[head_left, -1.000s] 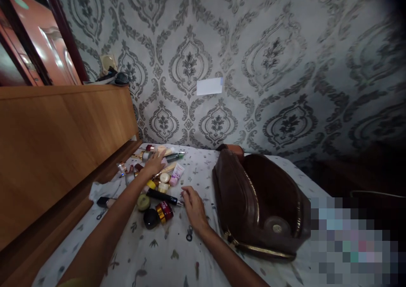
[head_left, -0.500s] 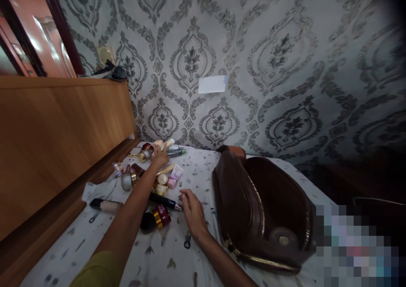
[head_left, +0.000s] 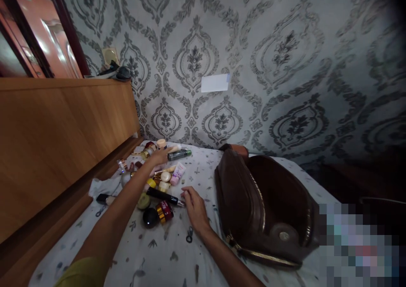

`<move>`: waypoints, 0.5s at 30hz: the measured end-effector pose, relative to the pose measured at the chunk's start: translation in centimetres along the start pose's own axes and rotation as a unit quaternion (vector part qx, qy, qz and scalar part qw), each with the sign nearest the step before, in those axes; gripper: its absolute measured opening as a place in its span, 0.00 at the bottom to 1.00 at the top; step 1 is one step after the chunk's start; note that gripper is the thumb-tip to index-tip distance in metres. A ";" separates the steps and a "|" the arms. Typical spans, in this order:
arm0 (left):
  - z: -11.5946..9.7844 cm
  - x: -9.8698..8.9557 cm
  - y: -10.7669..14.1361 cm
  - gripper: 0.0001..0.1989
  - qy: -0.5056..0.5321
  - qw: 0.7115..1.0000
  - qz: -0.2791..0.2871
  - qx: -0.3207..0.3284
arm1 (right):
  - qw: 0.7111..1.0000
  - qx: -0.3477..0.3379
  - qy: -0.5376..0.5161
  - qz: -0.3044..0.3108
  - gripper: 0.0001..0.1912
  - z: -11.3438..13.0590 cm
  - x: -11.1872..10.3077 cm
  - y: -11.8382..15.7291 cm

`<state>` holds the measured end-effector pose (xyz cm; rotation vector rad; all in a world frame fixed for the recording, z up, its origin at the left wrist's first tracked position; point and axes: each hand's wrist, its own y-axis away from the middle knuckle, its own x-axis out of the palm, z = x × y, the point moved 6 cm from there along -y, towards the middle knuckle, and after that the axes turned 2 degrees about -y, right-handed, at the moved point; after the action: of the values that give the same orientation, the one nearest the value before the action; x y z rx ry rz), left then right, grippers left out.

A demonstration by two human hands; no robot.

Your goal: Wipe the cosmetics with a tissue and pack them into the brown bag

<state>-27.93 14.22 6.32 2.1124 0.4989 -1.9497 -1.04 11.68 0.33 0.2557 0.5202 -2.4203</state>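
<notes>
My left hand (head_left: 161,156) reaches to the back of the bed, its fingers closed at the end of a pale cream tube (head_left: 176,148). The tube lies low beside a dark bottle with a green end (head_left: 179,154). A peach-lidded jar (head_left: 161,143) stands just behind that hand. My right hand (head_left: 195,209) rests on the sheet with fingers loosely apart and nothing in them. Its fingertips are near the tip of a long black tube (head_left: 162,195). A red jar with a gold band (head_left: 165,212) and a round black compact (head_left: 150,217) lie in front.
An unzipped brown leather bag (head_left: 269,211) stands to the right. Several small jars and a pink-white tube (head_left: 178,173) cluster near the left forearm. A wooden headboard (head_left: 66,139) borders the left side, and a patterned wall (head_left: 196,109) rises behind.
My left hand has shifted slightly right and down with the cream tube, which has gone from tilted up to nearly flat. The right hand stays in place. The view has shifted slightly.
</notes>
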 end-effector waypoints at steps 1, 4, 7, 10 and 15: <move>0.1 0.0 0.2 0.19 0.002 1.000 0.006 0.002 | 1.000 0.001 0.001 0.002 0.19 0.0 0.0 0.0; 0.5 0.0 0.4 0.19 0.008 1.000 0.022 -0.007 | 1.000 -0.002 -0.001 0.001 0.18 0.1 -0.1 0.0; 0.8 -0.1 0.4 0.19 0.017 0.999 0.035 -0.016 | 1.000 -0.005 -0.004 0.001 0.19 0.3 -0.2 0.0; 1.2 -0.6 0.8 0.18 0.036 0.999 0.037 -0.006 | 1.000 -0.011 -0.009 0.005 0.19 0.5 -0.2 0.1; 3.2 -2.4 3.4 0.18 0.050 0.999 0.015 -0.006 | 1.000 -0.010 0.001 0.006 0.19 0.2 0.0 -0.1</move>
<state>-29.71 9.65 8.20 2.2049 0.4919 -1.8284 -1.08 11.64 0.57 0.2526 0.5430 -2.4020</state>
